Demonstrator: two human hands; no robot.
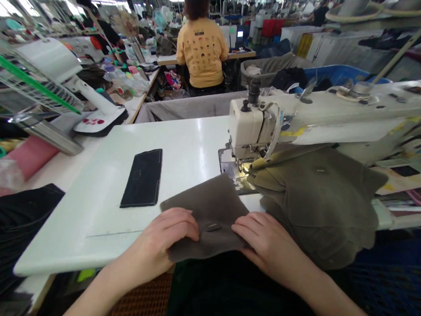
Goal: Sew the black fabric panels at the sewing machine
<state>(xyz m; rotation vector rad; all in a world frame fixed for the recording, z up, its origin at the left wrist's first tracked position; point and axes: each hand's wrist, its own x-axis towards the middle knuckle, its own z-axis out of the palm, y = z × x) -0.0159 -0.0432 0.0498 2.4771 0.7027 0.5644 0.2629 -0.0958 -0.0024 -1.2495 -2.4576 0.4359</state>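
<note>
Both hands grip a greyish-brown fabric piece [212,197] at the front edge of the white sewing table [194,132]. My left hand [170,231] is closed on its left side, and my right hand [266,239] pinches its right side. A small dark label or slit shows on the cloth between them. The far corner of the piece lies just in front of the lit needle area of a sewing machine [247,136]. To the left, a black stitched fabric panel [142,179] lies flat on the table.
More olive-brown cloth [320,202] is heaped right of the needle, under the machine arm. Dark fabric pieces [4,238] are piled at lower left. A metal cylinder [46,131] and a white lamp-like stand [98,114] are at left. Ahead, a person in a yellow shirt [202,51] faces away.
</note>
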